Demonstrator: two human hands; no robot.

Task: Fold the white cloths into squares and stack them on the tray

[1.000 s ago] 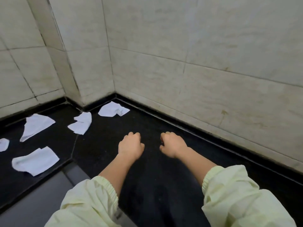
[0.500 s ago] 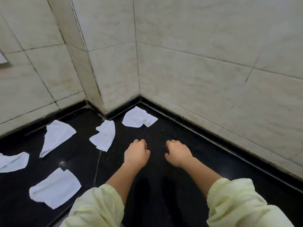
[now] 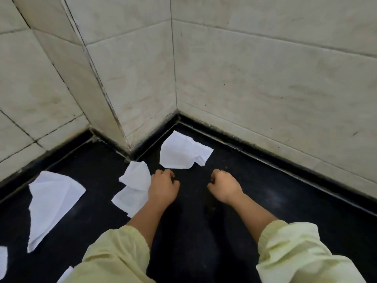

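Observation:
Several white cloths lie crumpled on a black counter. One cloth (image 3: 182,153) sits in the corner by the wall, just beyond my hands. A second cloth (image 3: 134,185) lies right beside my left hand (image 3: 163,185) and is partly covered by my left forearm. A larger cloth (image 3: 50,203) lies further left. Scraps of other cloths (image 3: 3,260) show at the lower left edge. My left hand has its fingers curled under and holds nothing. My right hand (image 3: 223,184) is also curled into a loose fist over bare counter, holding nothing. No tray is in view.
Pale tiled walls (image 3: 265,78) meet in a corner behind the counter, with a projecting tiled pillar (image 3: 95,88) at the left. The black counter (image 3: 285,201) runs along the wall to the right. My pale yellow sleeves (image 3: 295,252) fill the bottom of the view.
The view has swung left and closer to the corner. Both fists have moved forward toward the corner cloth; the left hand now lies against the second cloth.

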